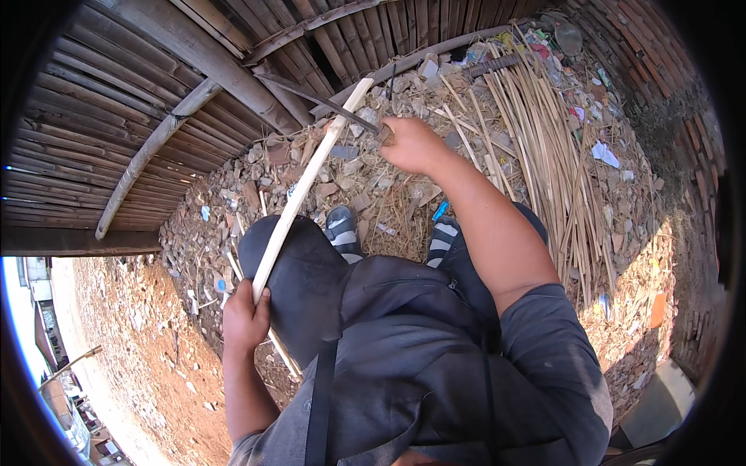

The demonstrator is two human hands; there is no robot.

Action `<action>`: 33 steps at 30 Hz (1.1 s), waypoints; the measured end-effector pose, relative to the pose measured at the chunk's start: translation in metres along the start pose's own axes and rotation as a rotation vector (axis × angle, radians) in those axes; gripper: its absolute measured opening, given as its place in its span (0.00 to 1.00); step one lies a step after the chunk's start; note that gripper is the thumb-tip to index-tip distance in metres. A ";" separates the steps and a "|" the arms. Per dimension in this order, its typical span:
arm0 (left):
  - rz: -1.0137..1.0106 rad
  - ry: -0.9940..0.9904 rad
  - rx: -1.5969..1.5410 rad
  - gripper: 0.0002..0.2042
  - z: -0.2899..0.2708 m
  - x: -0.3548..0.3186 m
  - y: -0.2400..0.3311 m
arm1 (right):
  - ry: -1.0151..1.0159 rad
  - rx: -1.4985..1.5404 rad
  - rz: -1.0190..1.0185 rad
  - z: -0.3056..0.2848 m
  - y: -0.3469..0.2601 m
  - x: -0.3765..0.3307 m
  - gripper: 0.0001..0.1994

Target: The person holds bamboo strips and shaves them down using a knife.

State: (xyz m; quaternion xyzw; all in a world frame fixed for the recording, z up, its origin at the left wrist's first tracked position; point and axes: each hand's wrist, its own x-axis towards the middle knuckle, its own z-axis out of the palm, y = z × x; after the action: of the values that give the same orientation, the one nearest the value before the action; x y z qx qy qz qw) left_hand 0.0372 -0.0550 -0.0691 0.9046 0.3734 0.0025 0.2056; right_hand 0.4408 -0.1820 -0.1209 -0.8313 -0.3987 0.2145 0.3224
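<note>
My left hand (246,317) is closed around the near end of a long pale bamboo strip (301,193). The strip slants up and away over my left knee, its far end raised above the rubble. In my right hand (412,145) is the handle of a machete (301,91), with its long dark blade pointing left. The blade crosses the strip near its far end; whether the edge is biting into it, I cannot tell.
Several split bamboo strips (544,155) lie in a pile on the right. Stones and litter (326,189) cover the ground around my sandals (342,231). A bamboo slat wall (116,101) rises at the left and far side; a brick wall (645,54) stands at the right.
</note>
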 end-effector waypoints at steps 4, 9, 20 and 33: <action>-0.011 0.016 -0.040 0.13 0.004 -0.001 -0.006 | -0.079 -0.024 -0.149 0.012 -0.024 -0.018 0.24; -0.052 -0.012 -0.048 0.14 0.004 0.000 -0.005 | -0.155 -0.228 -0.261 0.013 -0.020 -0.012 0.22; -0.047 0.012 0.016 0.14 0.001 0.000 0.004 | 0.001 -0.033 -0.036 0.020 0.000 -0.005 0.24; -0.007 0.047 0.021 0.13 0.004 0.000 0.000 | -0.005 -0.043 -0.043 0.016 0.011 0.004 0.23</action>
State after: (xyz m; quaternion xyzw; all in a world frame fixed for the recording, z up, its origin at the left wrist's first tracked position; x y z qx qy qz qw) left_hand 0.0376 -0.0565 -0.0726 0.9051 0.3812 0.0189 0.1874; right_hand 0.4386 -0.1784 -0.1404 -0.8287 -0.4219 0.2008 0.3080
